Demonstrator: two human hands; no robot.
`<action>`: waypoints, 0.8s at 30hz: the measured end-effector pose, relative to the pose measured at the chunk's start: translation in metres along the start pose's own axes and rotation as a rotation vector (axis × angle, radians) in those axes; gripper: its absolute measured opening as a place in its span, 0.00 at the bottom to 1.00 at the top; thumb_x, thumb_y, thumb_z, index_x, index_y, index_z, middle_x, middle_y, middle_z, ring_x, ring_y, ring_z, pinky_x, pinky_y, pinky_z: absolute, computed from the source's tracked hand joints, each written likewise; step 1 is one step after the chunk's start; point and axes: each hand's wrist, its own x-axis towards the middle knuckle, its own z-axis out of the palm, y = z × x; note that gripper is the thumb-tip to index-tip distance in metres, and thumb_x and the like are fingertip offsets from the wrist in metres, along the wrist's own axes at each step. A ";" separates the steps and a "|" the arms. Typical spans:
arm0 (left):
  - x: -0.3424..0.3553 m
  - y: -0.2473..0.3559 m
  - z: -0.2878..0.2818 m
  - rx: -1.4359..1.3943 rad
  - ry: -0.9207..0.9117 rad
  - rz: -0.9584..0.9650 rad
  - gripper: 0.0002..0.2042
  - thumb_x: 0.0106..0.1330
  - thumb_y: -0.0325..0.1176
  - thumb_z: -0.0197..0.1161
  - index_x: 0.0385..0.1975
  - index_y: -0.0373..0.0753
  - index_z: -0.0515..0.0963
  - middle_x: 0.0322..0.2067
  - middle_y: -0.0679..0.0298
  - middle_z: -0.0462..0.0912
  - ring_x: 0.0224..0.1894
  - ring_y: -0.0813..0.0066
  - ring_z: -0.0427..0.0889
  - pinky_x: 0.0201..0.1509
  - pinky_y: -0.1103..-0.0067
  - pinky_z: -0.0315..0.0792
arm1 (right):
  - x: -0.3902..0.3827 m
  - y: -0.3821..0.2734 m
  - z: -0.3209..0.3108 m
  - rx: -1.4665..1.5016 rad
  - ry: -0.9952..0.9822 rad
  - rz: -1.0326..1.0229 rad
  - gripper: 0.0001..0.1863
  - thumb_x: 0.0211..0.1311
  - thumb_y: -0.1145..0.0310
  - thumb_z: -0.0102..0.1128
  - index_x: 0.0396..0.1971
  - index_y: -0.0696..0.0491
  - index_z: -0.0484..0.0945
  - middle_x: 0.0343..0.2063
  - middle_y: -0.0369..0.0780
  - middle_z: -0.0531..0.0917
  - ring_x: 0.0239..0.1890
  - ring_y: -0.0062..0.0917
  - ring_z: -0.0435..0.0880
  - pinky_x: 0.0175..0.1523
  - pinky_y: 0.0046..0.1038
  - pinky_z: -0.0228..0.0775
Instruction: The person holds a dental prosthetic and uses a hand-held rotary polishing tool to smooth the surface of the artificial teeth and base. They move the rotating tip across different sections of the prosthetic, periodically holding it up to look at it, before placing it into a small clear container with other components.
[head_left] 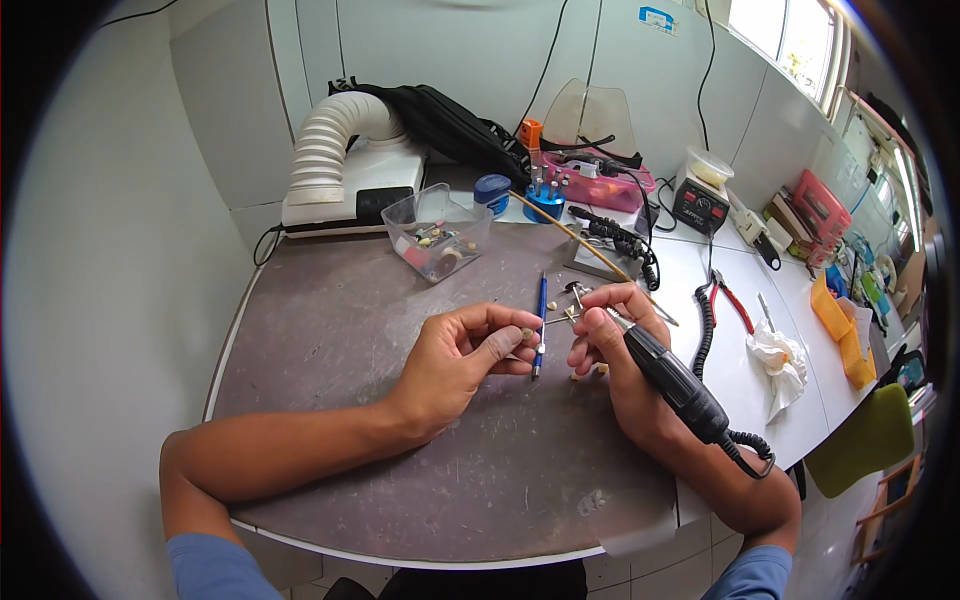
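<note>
My left hand [465,350] is closed, pinching a small brownish piece [527,335] between thumb and fingertips; its exact kind is too small to tell. My right hand [630,350] is closed around a black rotary handpiece [678,378]. The handpiece slants across the hand, its metal nose up by the fingers and its coiled cord trailing at the lower right. A thin metal rod [560,319] shows between the two hands; I cannot tell if the right fingers hold it. Just beyond the left fingertips, a blue pen-like tool [543,292] lies on the brown work mat [330,340].
A clear plastic box [435,235] of small bits stands beyond my left hand, near a white ribbed hose [325,150]. Further right are a blue bur stand [545,200], a pink tray [610,188], a control box [700,200], red-handled pliers [735,300] and crumpled tissue [778,360].
</note>
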 end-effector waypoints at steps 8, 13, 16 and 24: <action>0.001 -0.001 -0.003 -0.011 0.002 -0.006 0.09 0.71 0.27 0.58 0.48 0.34 0.78 0.41 0.63 0.81 0.44 0.79 0.81 0.49 0.81 0.80 | 0.000 -0.001 0.003 -0.060 -0.081 0.002 0.12 0.69 0.66 0.58 0.44 0.59 0.74 0.30 0.38 0.80 0.28 0.17 0.82 0.31 0.18 0.74; 0.000 0.002 0.000 0.035 0.003 -0.015 0.11 0.69 0.26 0.62 0.49 0.35 0.78 0.42 0.64 0.80 0.44 0.81 0.80 0.48 0.82 0.79 | 0.001 0.001 0.002 -0.084 -0.150 0.023 0.11 0.66 0.69 0.61 0.44 0.59 0.75 0.31 0.37 0.81 0.30 0.16 0.83 0.34 0.18 0.75; 0.000 0.002 0.000 0.080 0.000 0.009 0.12 0.67 0.25 0.64 0.49 0.35 0.78 0.43 0.65 0.80 0.44 0.82 0.79 0.48 0.83 0.77 | 0.000 0.001 0.002 -0.071 -0.171 0.012 0.12 0.65 0.70 0.63 0.45 0.58 0.76 0.32 0.37 0.81 0.30 0.16 0.83 0.35 0.18 0.75; -0.001 0.003 0.000 0.144 -0.034 0.011 0.11 0.63 0.23 0.67 0.45 0.35 0.78 0.43 0.65 0.80 0.44 0.82 0.79 0.50 0.82 0.76 | 0.000 0.000 0.002 -0.078 -0.208 0.023 0.12 0.63 0.73 0.64 0.45 0.58 0.77 0.33 0.38 0.82 0.30 0.15 0.82 0.35 0.18 0.75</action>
